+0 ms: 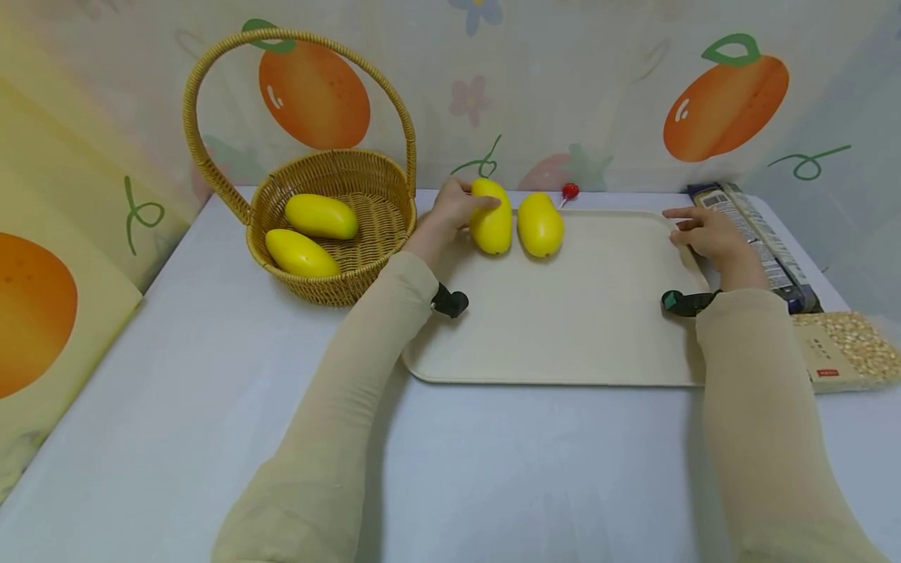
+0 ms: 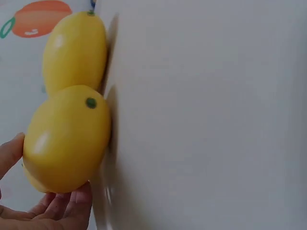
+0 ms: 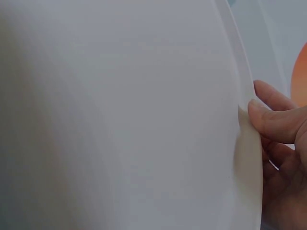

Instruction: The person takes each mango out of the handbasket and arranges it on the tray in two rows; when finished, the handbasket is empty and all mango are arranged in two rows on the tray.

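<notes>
In the head view the left hand [image 1: 454, 207] grips a yellow mango [image 1: 491, 227] at the back left of a beige tray [image 1: 563, 328]. Another yellow mango [image 1: 540, 225] lies just right of it. The left wrist view shows the fingers [image 2: 79, 203] and thumb around the near mango [image 2: 67, 143], with the other mango [image 2: 76, 52] beyond it. At the tray's back right corner is the right hand [image 1: 714, 234]; in the right wrist view its thumb and fingers pinch the tray rim [image 3: 249, 143].
A wicker basket [image 1: 331, 289] with a tall handle holds two yellow mangoes [image 1: 320, 216] left of the tray. A dark package [image 1: 756, 234] and a bag of yellow kernels [image 1: 852, 348] lie at the right. A small red object [image 1: 569, 190] is behind the tray.
</notes>
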Action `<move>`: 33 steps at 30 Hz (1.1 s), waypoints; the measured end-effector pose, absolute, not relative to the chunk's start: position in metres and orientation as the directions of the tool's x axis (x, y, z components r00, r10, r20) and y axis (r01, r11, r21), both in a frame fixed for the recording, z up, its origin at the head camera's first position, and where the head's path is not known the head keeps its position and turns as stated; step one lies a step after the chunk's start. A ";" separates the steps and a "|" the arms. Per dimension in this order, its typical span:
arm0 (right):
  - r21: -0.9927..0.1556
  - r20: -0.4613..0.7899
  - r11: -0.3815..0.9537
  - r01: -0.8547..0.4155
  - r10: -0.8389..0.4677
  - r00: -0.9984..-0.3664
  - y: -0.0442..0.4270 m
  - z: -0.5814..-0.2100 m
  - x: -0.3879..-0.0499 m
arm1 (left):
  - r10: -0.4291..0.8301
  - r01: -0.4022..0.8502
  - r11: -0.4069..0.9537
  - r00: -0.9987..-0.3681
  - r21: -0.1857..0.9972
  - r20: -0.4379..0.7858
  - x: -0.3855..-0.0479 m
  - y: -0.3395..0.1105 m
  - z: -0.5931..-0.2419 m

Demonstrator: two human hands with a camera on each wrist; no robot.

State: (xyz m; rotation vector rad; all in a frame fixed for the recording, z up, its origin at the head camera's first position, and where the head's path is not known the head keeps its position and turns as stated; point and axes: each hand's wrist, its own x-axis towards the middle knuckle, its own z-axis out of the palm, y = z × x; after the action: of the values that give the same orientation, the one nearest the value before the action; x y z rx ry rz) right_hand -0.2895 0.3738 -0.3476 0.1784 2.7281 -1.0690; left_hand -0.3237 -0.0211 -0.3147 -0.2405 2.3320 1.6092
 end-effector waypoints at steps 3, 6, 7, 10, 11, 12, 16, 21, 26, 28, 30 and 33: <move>-0.661 -0.233 0.728 0.184 0.034 -0.972 0.373 -0.348 -0.289 | 0.042 -0.309 0.383 -0.936 0.871 -0.351 -0.323 -0.021 -0.319; -0.665 -0.233 0.723 0.186 0.035 -0.972 0.373 -0.348 -0.289 | 0.052 -0.328 0.385 -0.926 0.863 -0.375 -0.323 -0.022 -0.321; -0.665 -0.232 0.724 0.184 0.034 -0.972 0.373 -0.348 -0.289 | 0.057 -0.333 0.384 -0.923 0.861 -0.381 -0.322 -0.023 -0.322; -0.664 -0.228 0.725 0.183 0.036 -0.973 0.373 -0.348 -0.290 | 0.068 -0.346 0.364 -0.916 0.865 -0.395 -0.321 -0.025 -0.322; -0.662 -0.227 0.727 0.182 0.038 -0.973 0.373 -0.348 -0.290 | 0.073 -0.347 0.359 -0.915 0.866 -0.397 -0.321 -0.026 -0.322; -0.660 -0.226 0.729 0.182 0.039 -0.973 0.373 -0.348 -0.290 | 0.074 -0.349 0.359 -0.914 0.866 -0.399 -0.320 -0.026 -0.321; -0.654 -0.228 0.732 0.188 0.046 -0.973 0.373 -0.348 -0.290 | 0.088 -0.343 0.374 -0.912 0.861 -0.401 -0.319 -0.029 -0.321; -0.655 -0.233 0.730 0.194 0.049 -0.971 0.374 -0.348 -0.290 | 0.107 -0.352 0.358 -0.905 0.865 -0.412 -0.319 -0.031 -0.324; -0.661 -0.239 0.723 0.200 0.050 -0.970 0.373 -0.348 -0.288 | 0.087 -0.343 0.418 -0.907 0.841 -0.413 -0.320 -0.031 -0.324; -0.663 -0.239 0.722 0.199 0.049 -0.970 0.373 -0.348 -0.288 | 0.073 -0.325 0.460 -0.914 0.826 -0.400 -0.320 -0.030 -0.322; -0.666 -0.236 0.720 0.197 0.047 -0.971 0.373 -0.348 -0.288 | 0.060 -0.304 0.496 -0.922 0.813 -0.382 -0.320 -0.030 -0.319; -0.667 -0.239 0.718 0.200 0.048 -0.970 0.373 -0.348 -0.289 | 0.057 -0.259 0.535 -0.939 0.804 -0.340 -0.318 -0.029 -0.312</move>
State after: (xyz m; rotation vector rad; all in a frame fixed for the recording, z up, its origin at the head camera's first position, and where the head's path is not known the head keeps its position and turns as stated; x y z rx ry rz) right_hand -0.2890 0.3732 -0.3480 0.1985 2.7189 -1.0906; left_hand -0.3176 -0.0294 -0.3121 -0.1673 2.4520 1.3637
